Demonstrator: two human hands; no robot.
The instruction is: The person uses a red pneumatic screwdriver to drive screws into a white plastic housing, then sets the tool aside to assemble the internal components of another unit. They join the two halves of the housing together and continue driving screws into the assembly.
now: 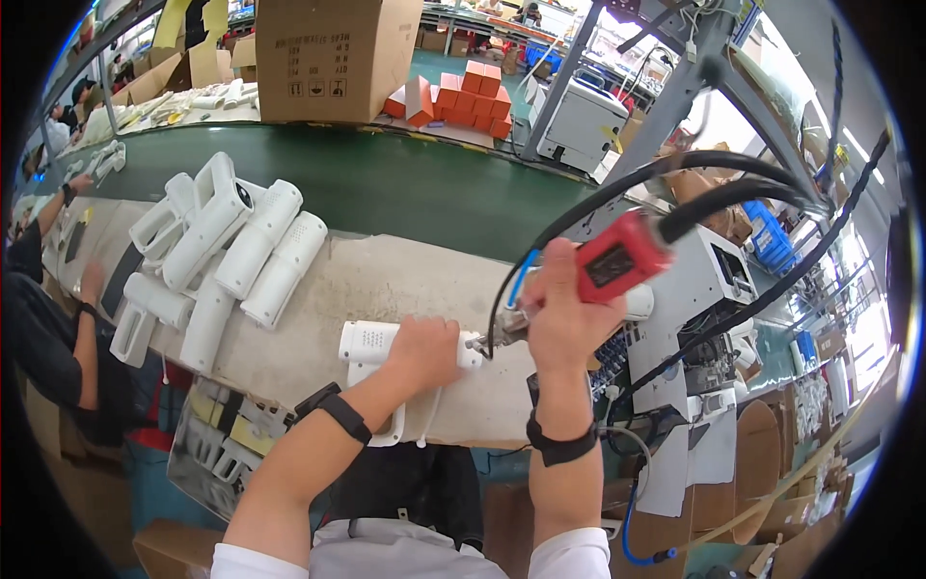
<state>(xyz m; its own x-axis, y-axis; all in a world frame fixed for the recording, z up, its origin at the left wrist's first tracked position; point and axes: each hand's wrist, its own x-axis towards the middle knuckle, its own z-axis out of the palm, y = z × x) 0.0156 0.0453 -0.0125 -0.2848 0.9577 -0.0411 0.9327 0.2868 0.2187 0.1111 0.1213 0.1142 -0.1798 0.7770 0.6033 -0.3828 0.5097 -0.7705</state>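
My left hand [424, 355] is closed over a white plastic housing [369, 338] with a handle, pinning it to the bench. A row of small holes shows on its left end, and a thin white cord hangs near the bench edge. My right hand [569, 314] grips a red electric screwdriver [622, 259], held tilted with its metal nose [506, 333] low at the housing's right end. Whether the tip touches a screw is too small to tell. Black straps circle both my forearms.
Several white housings [227, 236] lie piled on the bench [376, 280] to the left, near another person's arm [85, 362]. Behind runs a green belt [386, 188], with a large carton [333, 63] and orange boxes [473, 96] beyond. Black cables [733, 159] arch over the right side.
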